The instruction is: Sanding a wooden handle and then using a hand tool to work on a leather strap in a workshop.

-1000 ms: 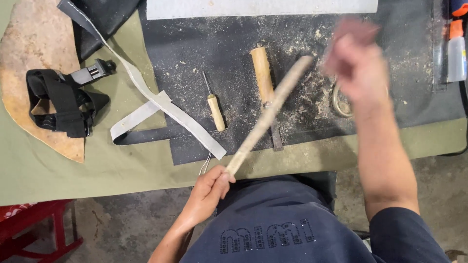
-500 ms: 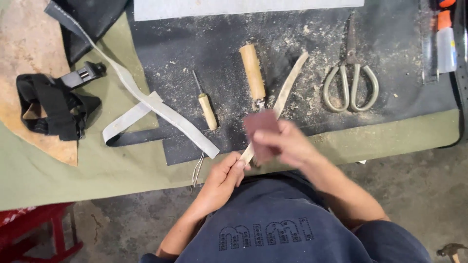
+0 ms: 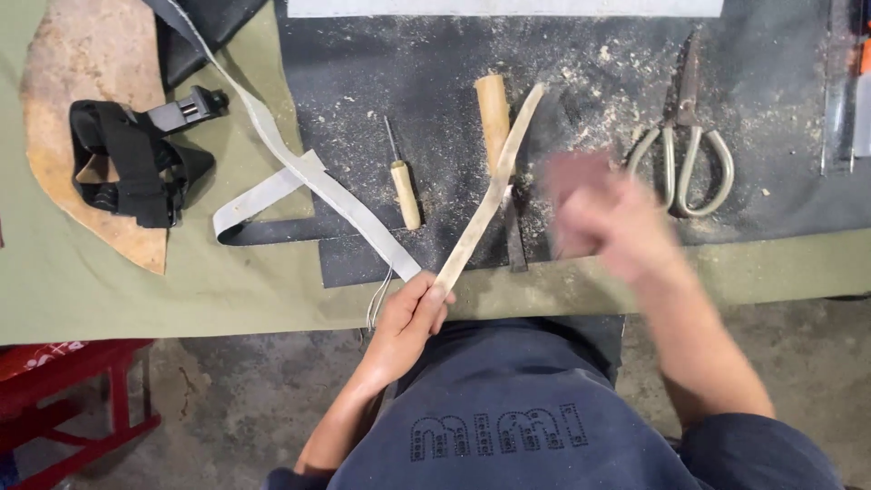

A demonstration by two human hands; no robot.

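Left hand pinches the near end of a pale leather strip, fingers closed on it; the strip slants up across the dark mat, over a wooden-handled tool. Right hand hovers right of the strip, motion-blurred; finger state cannot be told, possibly holding something reddish. Scissors lie further right.

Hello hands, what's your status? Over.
Left hand pinches pale strip at its near end. Right hand blurred above mat, grip unclear. Wooden-handled tool lies under strip.
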